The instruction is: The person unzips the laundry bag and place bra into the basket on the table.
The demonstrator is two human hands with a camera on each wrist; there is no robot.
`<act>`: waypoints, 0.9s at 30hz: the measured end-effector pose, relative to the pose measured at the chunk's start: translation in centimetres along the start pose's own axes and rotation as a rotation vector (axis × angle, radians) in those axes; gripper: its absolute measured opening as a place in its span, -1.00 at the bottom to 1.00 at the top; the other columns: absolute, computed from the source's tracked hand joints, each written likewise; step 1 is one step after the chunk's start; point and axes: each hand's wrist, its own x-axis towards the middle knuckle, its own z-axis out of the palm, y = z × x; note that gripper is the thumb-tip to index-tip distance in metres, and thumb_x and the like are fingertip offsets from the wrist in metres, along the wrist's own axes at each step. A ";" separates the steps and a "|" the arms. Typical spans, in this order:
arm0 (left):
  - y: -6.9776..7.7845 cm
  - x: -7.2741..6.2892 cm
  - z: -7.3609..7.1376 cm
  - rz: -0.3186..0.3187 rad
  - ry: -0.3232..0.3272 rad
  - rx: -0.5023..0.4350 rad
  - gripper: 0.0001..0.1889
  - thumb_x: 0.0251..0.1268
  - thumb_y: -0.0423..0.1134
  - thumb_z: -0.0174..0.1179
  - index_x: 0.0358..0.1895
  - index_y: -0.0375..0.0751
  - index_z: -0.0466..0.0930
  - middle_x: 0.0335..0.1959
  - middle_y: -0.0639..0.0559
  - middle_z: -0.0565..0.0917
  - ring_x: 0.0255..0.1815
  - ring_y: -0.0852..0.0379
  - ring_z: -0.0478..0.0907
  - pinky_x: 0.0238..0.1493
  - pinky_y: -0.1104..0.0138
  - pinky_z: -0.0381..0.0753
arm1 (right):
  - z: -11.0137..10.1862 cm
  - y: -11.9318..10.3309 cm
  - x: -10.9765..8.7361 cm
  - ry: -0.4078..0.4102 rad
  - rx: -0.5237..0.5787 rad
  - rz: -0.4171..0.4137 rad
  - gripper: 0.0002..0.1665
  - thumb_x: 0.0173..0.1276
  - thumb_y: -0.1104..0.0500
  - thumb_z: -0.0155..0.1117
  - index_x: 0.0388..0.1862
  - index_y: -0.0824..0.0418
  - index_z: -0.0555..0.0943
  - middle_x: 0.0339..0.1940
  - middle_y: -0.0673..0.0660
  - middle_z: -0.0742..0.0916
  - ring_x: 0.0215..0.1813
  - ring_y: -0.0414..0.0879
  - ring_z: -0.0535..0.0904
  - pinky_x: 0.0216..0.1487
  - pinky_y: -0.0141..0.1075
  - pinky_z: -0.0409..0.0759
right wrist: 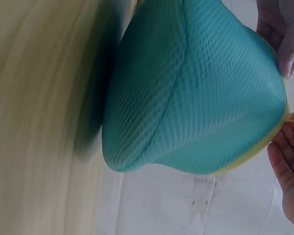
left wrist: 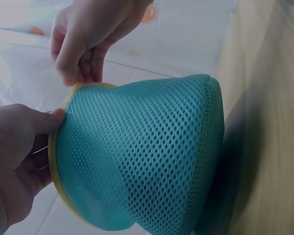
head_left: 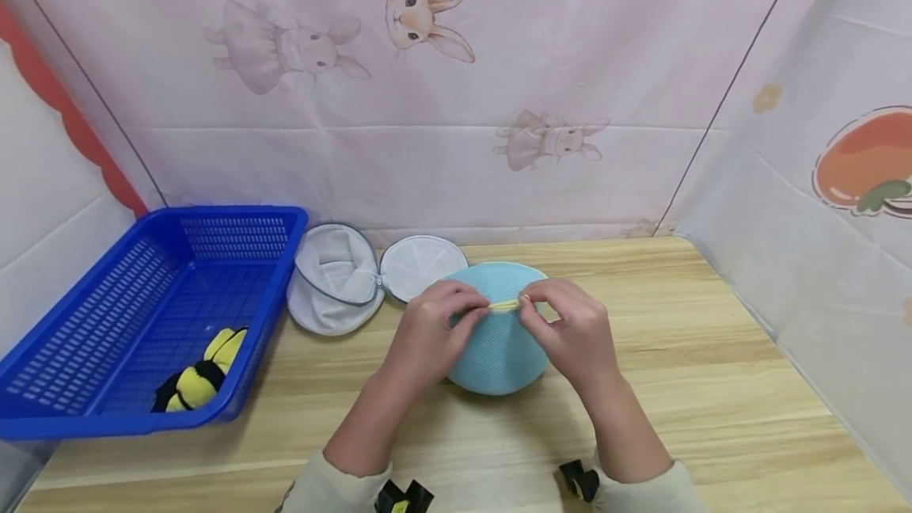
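A teal mesh laundry bag [head_left: 499,355] with a yellow-trimmed edge stands on the wooden table in front of me. My left hand [head_left: 435,327] pinches the yellow edging [head_left: 503,305] between thumb and fingers, on the left side. A short way to the right, my right hand [head_left: 573,323] pinches the same edging. Between the two hands, a short stretch of yellow shows. From the left wrist view, the bag's side [left wrist: 152,142] bulges out under the trimmed rim. The right wrist view shows a seam along its teal wall [right wrist: 186,98]. The inside of the bag is hidden.
At the left is a blue plastic basket [head_left: 235,394] holding yellow and black cloth things [head_left: 203,377]. Between it and the teal bag sits a white mesh bag [head_left: 335,315] with its round lid [head_left: 423,266] folded open. A printed cloth wall [head_left: 427,180] borders the table's back.
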 end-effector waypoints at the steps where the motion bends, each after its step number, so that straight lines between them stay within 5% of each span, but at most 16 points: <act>1: -0.1 0.0 -0.1 -0.003 0.003 0.000 -0.91 0.12 -0.38 0.43 -0.29 -0.18 0.78 -0.30 0.08 0.72 -0.18 0.17 0.65 -0.10 0.37 0.66 | -0.1 0.1 0.0 0.004 0.000 0.006 -0.88 0.05 0.44 0.34 -0.48 0.24 0.69 -0.44 0.02 0.76 -0.33 -0.13 0.69 -0.22 -0.40 0.67; 12: -0.7 0.1 -0.6 -0.046 0.031 0.004 -0.91 0.12 -0.40 0.42 -0.29 -0.20 0.78 -0.29 0.07 0.72 -0.15 0.16 0.65 -0.07 0.32 0.66 | 0.2 -0.2 0.0 0.020 0.060 0.009 -0.90 0.05 0.41 0.35 -0.47 0.23 0.68 -0.42 0.01 0.75 -0.34 -0.15 0.67 -0.30 -0.45 0.62; 27: 0.8 -0.1 0.8 0.041 -0.033 0.052 -0.92 0.14 -0.39 0.41 -0.29 -0.19 0.79 -0.30 0.10 0.71 -0.21 0.17 0.59 -0.19 0.42 0.62 | 1.1 -0.7 -0.3 -0.033 0.088 -0.034 -0.93 0.18 0.36 0.32 -0.45 0.23 0.67 -0.46 0.06 0.74 -0.37 -0.11 0.66 -0.33 -0.36 0.63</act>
